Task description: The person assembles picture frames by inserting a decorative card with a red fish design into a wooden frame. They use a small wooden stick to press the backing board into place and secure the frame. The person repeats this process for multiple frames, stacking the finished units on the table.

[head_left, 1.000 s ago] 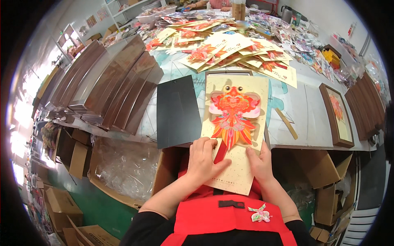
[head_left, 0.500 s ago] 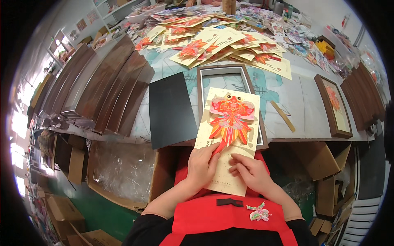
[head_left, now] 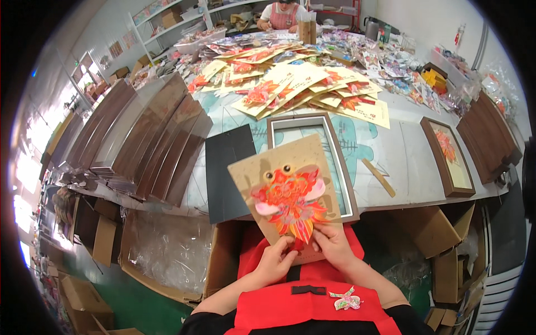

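In front of me a cream card (head_left: 243, 167) is tilted up, bearing a red, pink and orange paper goldfish (head_left: 290, 195) with bulging dark eyes. My left hand (head_left: 277, 258) pinches at the card's lower part, near the end of the fish's tail. From the other side my right hand (head_left: 333, 244) is closed at the same tail area; its fingertips press there. Behind the card an open brown frame (head_left: 301, 117) with a white inner edge lies on the table, partly covered. A black backing board (head_left: 228, 176) lies left of that frame.
Brown frames stand stacked at left (head_left: 142, 134) and right (head_left: 491, 137). A framed goldfish picture (head_left: 446, 153) and a wooden strip (head_left: 378, 177) lie at right. Goldfish cards (head_left: 310, 92) are heaped farther back. A person (head_left: 285, 17) sits at the far side. Cardboard boxes (head_left: 167, 257) stand below.
The card has tilted up and turned with its top toward the left. My right hand has closed on its lower part. The view has lifted, showing the person opposite.
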Tool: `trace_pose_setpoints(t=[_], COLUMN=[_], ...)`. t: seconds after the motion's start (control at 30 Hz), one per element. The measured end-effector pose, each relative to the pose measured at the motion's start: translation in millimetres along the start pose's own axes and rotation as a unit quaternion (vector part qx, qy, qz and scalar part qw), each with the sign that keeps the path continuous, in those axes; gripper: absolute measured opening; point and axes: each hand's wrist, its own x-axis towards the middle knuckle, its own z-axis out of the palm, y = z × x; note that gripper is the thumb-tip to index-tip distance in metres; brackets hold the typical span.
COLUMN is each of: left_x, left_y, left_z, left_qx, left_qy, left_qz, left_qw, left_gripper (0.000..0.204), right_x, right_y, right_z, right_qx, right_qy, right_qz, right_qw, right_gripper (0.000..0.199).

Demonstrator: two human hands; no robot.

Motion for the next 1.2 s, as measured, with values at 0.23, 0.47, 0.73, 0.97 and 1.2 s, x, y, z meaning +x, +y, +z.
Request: trace_pose_setpoints(t=[0.23,0.47,0.73,0.97,1.2], left_x=[7.0,-0.4,6.3,8.5,11.4], left_y=[-6.0,-23.1,-24.2,-6.9,-0.2], left_z=[18.3,12.9,12.9,15.8,13.3], left_qx=[-0.177,-0.102,-0.092,-0.155,-0.218], left_qy=[0.133,0.063,0.094,0.122,0.137], left_qz=[0.055,0.0,0.006,-0.036,-0.066], left_qw=[0.974,0.993,0.991,0.98,0.964], left_gripper=[0.029,0.013,0.016,0.017,0.012], right_x=[-1.6,2.9,5.0,5.4,3.4], right_y=[2.6,5.4,7.3,7.2,4.6], right_z=[15.0,17.6,22.1,17.6,12.3], right_qx=[-0.061,-0.035,0.062,-0.104,-0.203], right_qy=[0.015,0.018,0.023,0.065,0.053], right_qz=[-0.098,-0.111,-0.086,-0.187,-0.257], right_qw=[0.993,0.993,0.994,0.975,0.943], right_gripper=[0.032,0.023,0.022,0.02,0.022])
